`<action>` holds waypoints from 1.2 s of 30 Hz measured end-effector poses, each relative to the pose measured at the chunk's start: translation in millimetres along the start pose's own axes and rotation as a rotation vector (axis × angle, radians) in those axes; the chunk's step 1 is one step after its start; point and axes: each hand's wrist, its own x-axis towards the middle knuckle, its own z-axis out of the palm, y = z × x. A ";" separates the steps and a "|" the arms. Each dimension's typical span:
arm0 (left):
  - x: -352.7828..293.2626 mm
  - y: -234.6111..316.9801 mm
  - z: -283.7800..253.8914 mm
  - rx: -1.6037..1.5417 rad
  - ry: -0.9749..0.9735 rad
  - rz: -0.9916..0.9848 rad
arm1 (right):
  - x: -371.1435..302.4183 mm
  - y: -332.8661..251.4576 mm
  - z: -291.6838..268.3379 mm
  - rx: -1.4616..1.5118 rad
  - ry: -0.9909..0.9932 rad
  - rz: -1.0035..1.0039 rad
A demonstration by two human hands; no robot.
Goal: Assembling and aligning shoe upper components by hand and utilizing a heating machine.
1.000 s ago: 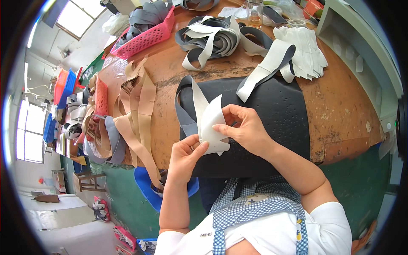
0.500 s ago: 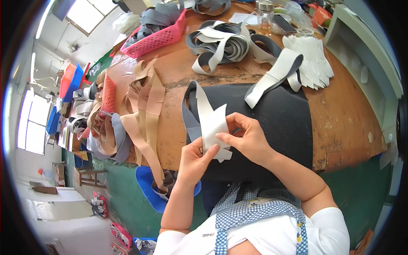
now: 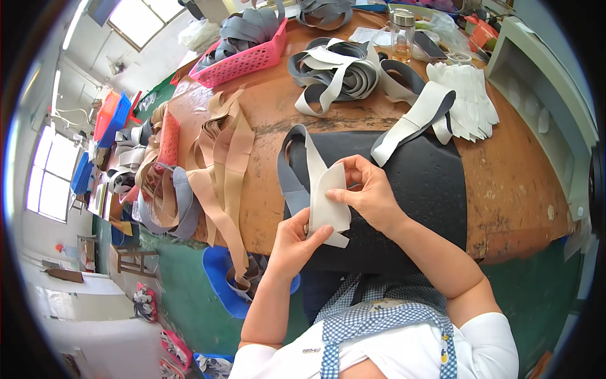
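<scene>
Both my hands work over a black mat (image 3: 410,196) at the table's front. Between them is a white fabric piece (image 3: 331,205) with a rounded upper edge, lying against the end of a grey-and-white strip (image 3: 291,183). My left hand (image 3: 295,243) pinches the lower left of the piece and strip between thumb and fingers. At the piece's upper right edge, my right hand (image 3: 372,196) grips it, thumb on the front and fingers behind. The strip loops away beyond my left hand, grey on one face and white on the other.
Beyond the mat lies a coiled grey-and-white strip (image 3: 344,72), one end reaching the mat. A fanned white stack (image 3: 464,101) sits at right near a glass jar (image 3: 401,38). Tan strips (image 3: 221,164) hang over the left edge. A pink basket (image 3: 246,63) stands at far left.
The white piece has turned more upright and lies flatter along the strip, its pointed top corner no longer sticking out. Both hands stay on it. The whole view has shifted slightly.
</scene>
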 end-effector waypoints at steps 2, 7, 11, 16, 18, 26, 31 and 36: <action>-2.0 -1.5 -0.3 -0.047 0.017 0.017 | -3.1 1.3 4.5 -0.010 0.010 0.007; -1.8 -9.4 3.8 -0.091 0.064 0.020 | -8.2 -3.5 15.1 -0.167 -0.008 -0.027; -6.2 -9.8 3.0 -0.138 0.116 0.008 | 2.0 0.2 10.5 -0.210 0.010 -0.063; -10.6 -13.7 11.3 -0.165 0.139 0.054 | 7.3 18.8 -7.2 -0.044 0.246 0.012; -11.5 -12.9 12.3 -0.152 0.162 0.064 | 4.4 16.4 -2.9 0.176 0.174 0.259; -12.3 -13.8 4.7 0.208 0.131 -0.008 | 20.2 25.4 -24.3 0.258 0.121 0.265; -5.1 47.0 -23.5 1.179 -0.009 0.323 | 8.3 3.6 -36.6 -0.709 0.503 -0.390; 18.6 76.0 2.9 1.413 -0.036 0.860 | -9.0 -42.4 -0.6 -0.778 -0.345 -0.408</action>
